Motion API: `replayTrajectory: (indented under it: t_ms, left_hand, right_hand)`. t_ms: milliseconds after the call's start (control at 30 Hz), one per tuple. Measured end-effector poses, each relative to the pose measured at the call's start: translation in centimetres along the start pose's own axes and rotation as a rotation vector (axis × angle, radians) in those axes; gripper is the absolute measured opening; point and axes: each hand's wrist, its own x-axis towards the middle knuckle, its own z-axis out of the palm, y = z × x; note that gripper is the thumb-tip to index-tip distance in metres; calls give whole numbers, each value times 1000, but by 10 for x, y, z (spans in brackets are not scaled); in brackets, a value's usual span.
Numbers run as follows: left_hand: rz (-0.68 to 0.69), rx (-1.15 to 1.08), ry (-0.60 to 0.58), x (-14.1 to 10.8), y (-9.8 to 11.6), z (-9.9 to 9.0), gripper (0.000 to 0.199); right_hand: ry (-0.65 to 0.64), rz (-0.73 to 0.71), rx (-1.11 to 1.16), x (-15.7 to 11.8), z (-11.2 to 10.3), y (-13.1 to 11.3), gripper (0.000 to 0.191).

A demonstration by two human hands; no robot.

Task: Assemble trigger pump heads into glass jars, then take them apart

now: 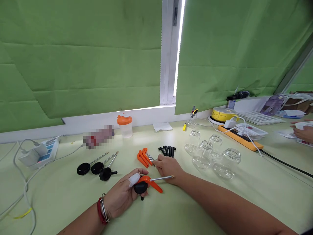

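Observation:
My left hand [124,192], with white tape on a finger, is closed around a black round cap [141,187]. An orange lever [156,186] and a thin metal tube [161,178] with a brass-coloured tip are attached to it. My right hand [168,165] reaches forward, fingers pinched together at a few small silver metal pieces [150,158]; what lies between the fingertips is too small to make out. Loose orange levers [142,158] lie just left of that hand. Beyond it are several short black nozzles [168,150].
Three black caps with metal tubes [97,167] lie at left. Several clear glass jars [205,153] stand at right. Behind are an orange-lidded cup [125,126], a yellow-handled screwdriver [185,126] and an orange power strip [241,138]. Another person's hand [304,133] is at far right.

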Motion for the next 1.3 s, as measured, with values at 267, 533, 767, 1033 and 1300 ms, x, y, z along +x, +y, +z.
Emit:
replayTrajectory:
  t_ms: [267, 533, 767, 1033, 1300]
  left_hand:
    - [-4, 11, 9, -2, -1, 0, 24]
    - [3, 11, 4, -1, 0, -1, 24]
    - [5, 1, 11, -2, 1, 2, 23]
    - [4, 6, 17, -1, 0, 1, 25]
    - [3, -3, 9, -2, -1, 0, 24]
  right_hand:
    - [62, 156, 72, -4, -7, 12, 18]
    - [43, 166, 196, -9, -3, 24, 14]
    - [31, 191, 149, -5, -1, 27, 16]
    - [48, 171, 47, 7, 1, 14, 22]
    - [83, 173, 171, -8, -4, 17, 19]
